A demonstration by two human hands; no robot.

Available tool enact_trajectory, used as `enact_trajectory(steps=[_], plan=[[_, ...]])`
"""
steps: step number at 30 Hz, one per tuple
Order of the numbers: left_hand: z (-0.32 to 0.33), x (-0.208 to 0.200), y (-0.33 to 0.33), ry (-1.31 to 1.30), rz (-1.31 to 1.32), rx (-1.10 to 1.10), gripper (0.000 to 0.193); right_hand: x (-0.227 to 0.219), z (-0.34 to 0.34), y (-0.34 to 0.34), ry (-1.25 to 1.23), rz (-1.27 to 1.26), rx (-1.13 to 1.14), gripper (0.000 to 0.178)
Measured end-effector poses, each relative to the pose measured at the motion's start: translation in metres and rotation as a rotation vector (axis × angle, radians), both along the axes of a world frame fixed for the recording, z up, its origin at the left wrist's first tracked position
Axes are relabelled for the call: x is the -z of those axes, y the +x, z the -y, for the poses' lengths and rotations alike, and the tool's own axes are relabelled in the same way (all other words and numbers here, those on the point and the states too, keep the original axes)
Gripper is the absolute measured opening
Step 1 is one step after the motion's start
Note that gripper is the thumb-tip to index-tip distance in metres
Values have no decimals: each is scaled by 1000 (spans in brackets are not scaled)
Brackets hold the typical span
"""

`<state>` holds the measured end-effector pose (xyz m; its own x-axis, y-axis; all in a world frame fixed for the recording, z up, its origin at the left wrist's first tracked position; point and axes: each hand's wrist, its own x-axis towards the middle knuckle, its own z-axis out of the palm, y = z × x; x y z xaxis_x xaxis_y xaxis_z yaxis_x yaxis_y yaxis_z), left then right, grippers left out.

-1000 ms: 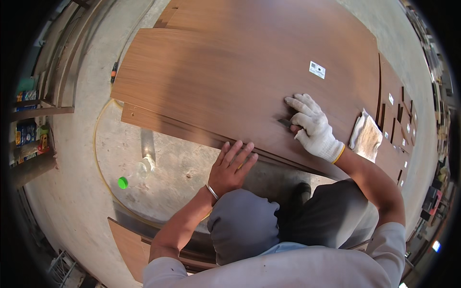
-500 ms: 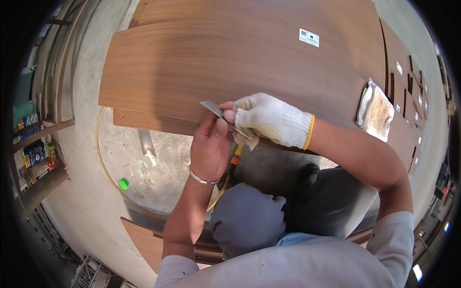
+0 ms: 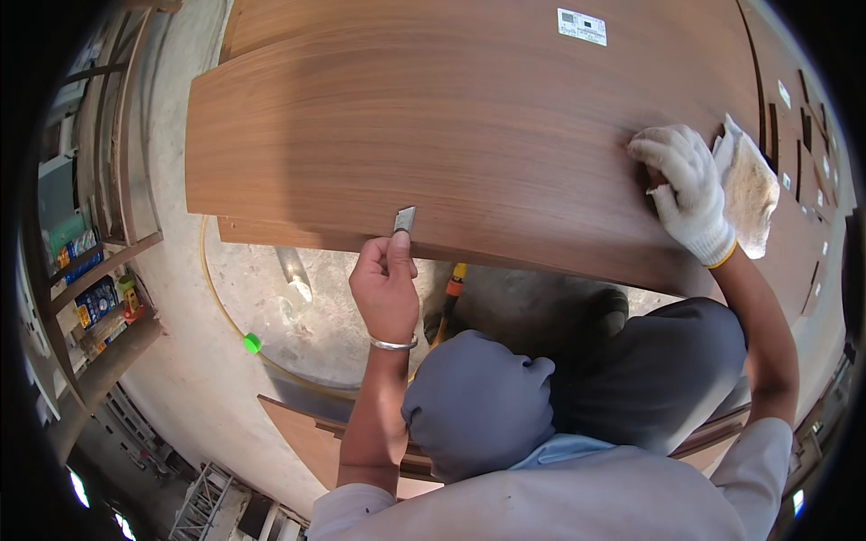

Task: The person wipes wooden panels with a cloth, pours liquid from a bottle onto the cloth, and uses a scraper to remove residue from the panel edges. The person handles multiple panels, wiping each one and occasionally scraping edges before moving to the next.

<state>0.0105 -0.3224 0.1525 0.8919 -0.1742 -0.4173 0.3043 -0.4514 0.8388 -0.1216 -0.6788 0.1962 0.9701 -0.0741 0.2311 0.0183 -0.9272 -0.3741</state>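
Note:
A small flat metal scraper blade (image 3: pixel 405 217) is pinched between the thumb and fingers of my bare left hand (image 3: pixel 386 281). Its end points up over the near edge of a wood-grain brown panel (image 3: pixel 451 126). My right hand (image 3: pixel 683 185), in a white knitted glove with a yellow cuff edge, is over the right part of this panel. Its fingers curl inward, and whatever may be inside them is hidden. Just right of the glove lies a folded white cloth (image 3: pixel 747 194) with brown stains.
A white label (image 3: pixel 582 27) is stuck on the panel. More labelled brown panels (image 3: pixel 789 162) lie at the right. A yellow hose (image 3: pixel 212 279) curves over the concrete floor past a green cap (image 3: pixel 252 343). Shelves with packages (image 3: pixel 95 302) stand at left.
My hands have parted: the right has moved right, beside the stained cloth. My left hand keeps the blade, which now points more upright. The view has shifted slightly.

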Motion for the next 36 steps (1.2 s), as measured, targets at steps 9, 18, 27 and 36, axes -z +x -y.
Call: enact_trajectory(steps=[9,18,27,36], plan=[[21,-5,-28,-36,-24,151,26,11,-2,-2,-122,28,-42,43],[-2,0,-2,3,123,17,24,8,-3,-3,-119,-5,-32,44],[20,3,-39,-43,199,276,22,9,-4,-3,-153,-5,-28,43],[1,11,-10,25,291,144,26,7,-6,-2,-157,-26,-26,44]])
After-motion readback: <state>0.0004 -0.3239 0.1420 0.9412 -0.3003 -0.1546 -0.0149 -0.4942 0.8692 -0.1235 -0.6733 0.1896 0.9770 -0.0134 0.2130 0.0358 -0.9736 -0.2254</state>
